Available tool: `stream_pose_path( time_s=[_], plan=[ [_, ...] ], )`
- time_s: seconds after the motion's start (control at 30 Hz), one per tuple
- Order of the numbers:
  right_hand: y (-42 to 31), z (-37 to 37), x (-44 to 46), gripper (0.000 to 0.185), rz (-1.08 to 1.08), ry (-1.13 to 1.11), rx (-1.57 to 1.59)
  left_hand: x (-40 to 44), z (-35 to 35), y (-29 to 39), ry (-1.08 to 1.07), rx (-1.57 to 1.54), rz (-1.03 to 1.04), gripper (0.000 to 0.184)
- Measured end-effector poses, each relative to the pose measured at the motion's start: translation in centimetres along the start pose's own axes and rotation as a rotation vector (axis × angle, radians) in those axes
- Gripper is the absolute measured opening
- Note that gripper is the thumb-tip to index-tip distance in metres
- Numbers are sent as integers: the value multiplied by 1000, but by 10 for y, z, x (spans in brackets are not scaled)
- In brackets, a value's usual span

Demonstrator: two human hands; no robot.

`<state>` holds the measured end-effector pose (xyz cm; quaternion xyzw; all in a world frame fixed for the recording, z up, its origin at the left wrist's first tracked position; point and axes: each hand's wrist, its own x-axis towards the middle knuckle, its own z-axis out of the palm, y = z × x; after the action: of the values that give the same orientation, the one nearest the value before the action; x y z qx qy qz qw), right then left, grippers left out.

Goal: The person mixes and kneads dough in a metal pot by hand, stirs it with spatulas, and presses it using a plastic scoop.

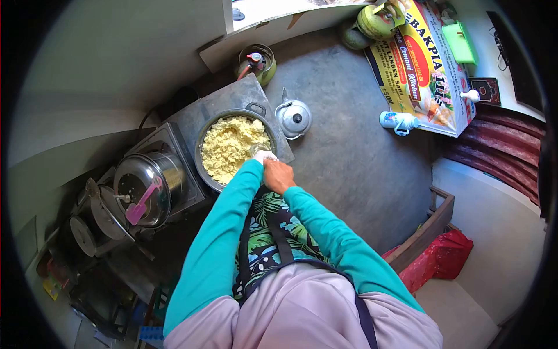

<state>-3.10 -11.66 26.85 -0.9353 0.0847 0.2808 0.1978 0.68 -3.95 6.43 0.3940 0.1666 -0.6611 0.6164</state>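
Observation:
A large metal pot (200, 160) holds a crumbly pale-yellow mash (229, 148). At its near right edge, my left hand (265, 156) seems covered in white, a glove or cloth; its fingers look closed. My right hand (279, 176) is bare and closed, just beside the left and nearer to me. A shiny piece of something shows in the mash beyond the left hand, but its kind is unclear. What my fingers wrap round is hidden.
Right of the pot stands a kettle (294, 118). To the left, a lidded steamer pot (142, 186) has a pink spatula (144, 200) on top. A gas cylinder (264, 67) is behind. A blue thermos (399, 121) and a printed banner-covered table (427, 64) stand at right.

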Motion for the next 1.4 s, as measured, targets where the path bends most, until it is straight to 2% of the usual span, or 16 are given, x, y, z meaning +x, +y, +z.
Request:
stream_pose_path(
  time_s=[0.03, 0.1, 0.2, 0.3, 0.33, 0.4, 0.5, 0.57, 0.67, 0.73, 0.87, 0.97, 1.0, 1.13, 1.33, 1.4],
  plan=[
    [5, 10, -8, 31, 31, 77, 124, 1, 3, -4, -3, 2, -7, 25],
    [10, 46, -28, 45, 139, 214, 342, 2, 15, -1, 157, 1135, -179, 23],
    [-8, 70, -46, 55, 404, 140, 611, 26, -9, -40, 447, 780, -402, 15],
    [6, 51, -45, 47, 258, 102, 353, -32, 47, -10, 615, 573, -387, 18],
    [13, 23, -44, 39, 140, 86, 231, -27, 45, -16, 421, 426, 5, 16],
    [20, -33, -41, 28, -89, -15, -44, -54, 74, 0, 159, -212, 267, 12],
    [1, -83, -31, 22, -298, -43, -272, -69, 100, 20, 153, -639, 303, 17],
    [-8, -79, -13, 17, -365, -59, -375, -55, 69, 32, -134, -787, 254, 18],
    [-5, -41, 37, 12, -267, -136, -378, 11, -3, 25, -116, -665, 294, 20],
    [3, -22, 38, 21, -205, -43, -135, 2, 0, 23, 128, -269, 250, 19],
    [-2, 22, -1, 54, 45, 50, 173, -7, -13, 6, 138, 629, 127, 10],
    [-12, 56, -25, 59, 120, 184, 368, -74, 63, 49, 575, 226, -283, 9],
    [-10, 51, -24, 59, 114, 201, 369, -40, 36, 12, 690, 102, -169, 11],
    [13, -10, -28, 43, -94, 105, 23, -35, 47, 7, 157, -448, 78, 12],
    [-7, -111, -31, 39, -265, 8, -202, -76, 118, 65, 149, -555, 490, 13],
    [-5, -112, -8, 23, -355, 60, -299, -40, 87, 67, 168, -515, 400, 12]
  ],
)
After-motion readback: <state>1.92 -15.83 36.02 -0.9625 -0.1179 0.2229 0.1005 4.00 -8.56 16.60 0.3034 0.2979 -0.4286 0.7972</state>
